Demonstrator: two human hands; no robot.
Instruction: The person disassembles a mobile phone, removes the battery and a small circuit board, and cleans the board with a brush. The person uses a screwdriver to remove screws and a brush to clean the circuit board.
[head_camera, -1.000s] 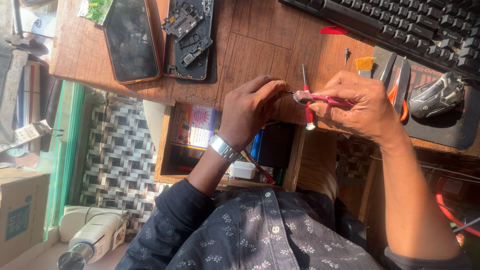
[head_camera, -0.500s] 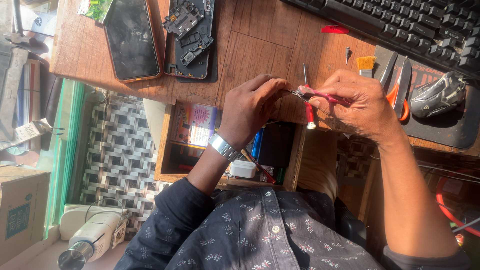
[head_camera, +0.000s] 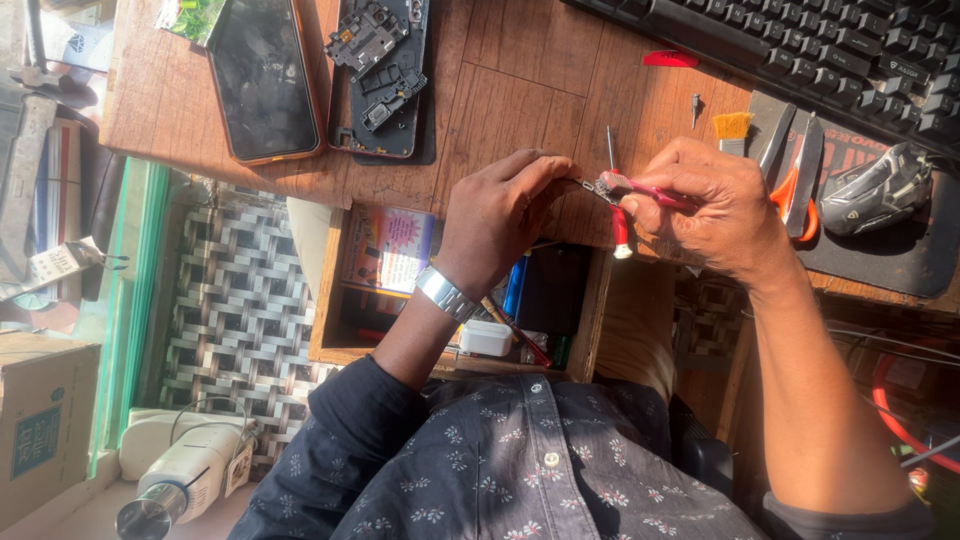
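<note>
The brown desk (head_camera: 520, 90) is wood with a visible grain and a dull, worn finish. Far left on it lies a black smartphone (head_camera: 262, 78) whose glass face is glossy and reflective, and beside it an opened phone body (head_camera: 378, 75) of matt black plastic and dull metal parts. The black keyboard (head_camera: 800, 40) at far right is matt plastic. The red-handled pliers (head_camera: 640, 188) have smooth plastic grips and bare metal tips. The silver wristwatch band (head_camera: 445, 293) is shiny metal. The dark floral shirt (head_camera: 520, 460) is soft matt cloth.
</note>
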